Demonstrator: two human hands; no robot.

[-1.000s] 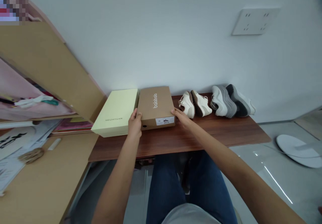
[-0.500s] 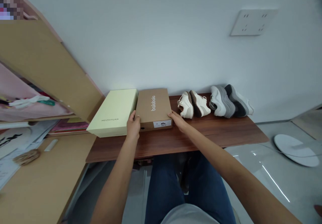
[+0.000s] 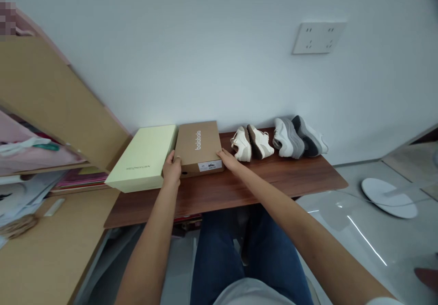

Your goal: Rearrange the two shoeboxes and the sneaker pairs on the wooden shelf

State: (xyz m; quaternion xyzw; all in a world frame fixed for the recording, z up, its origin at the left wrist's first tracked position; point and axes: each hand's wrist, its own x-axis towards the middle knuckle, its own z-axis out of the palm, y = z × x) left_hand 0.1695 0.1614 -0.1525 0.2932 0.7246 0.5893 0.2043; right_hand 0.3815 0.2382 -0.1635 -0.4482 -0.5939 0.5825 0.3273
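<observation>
A brown shoebox [image 3: 191, 146] with white lettering and a label on its front side lies on a dark wooden bench [image 3: 253, 184]. My left hand [image 3: 171, 170] grips its left front corner, in the narrow gap beside a pale yellow box [image 3: 145, 149]. At the opposite front corner, my right hand [image 3: 227, 158] holds the box, its thumb on top and the other fingers mostly hidden. Right of the box stands a pair of cream sneakers [image 3: 242, 144], and farther along a pair of grey and white sneakers [image 3: 289, 138].
A white wall with a socket plate [image 3: 319, 38] rises behind the bench. On the left are a light wooden desk [image 3: 65, 245] and a shelf panel [image 3: 65, 99]. A round white base [image 3: 390, 200] stands on the floor at right.
The whole view has shifted, so everything appears a little farther left. Both hands keep their hold on the brown shoebox, which stays in place beside the yellow box.
</observation>
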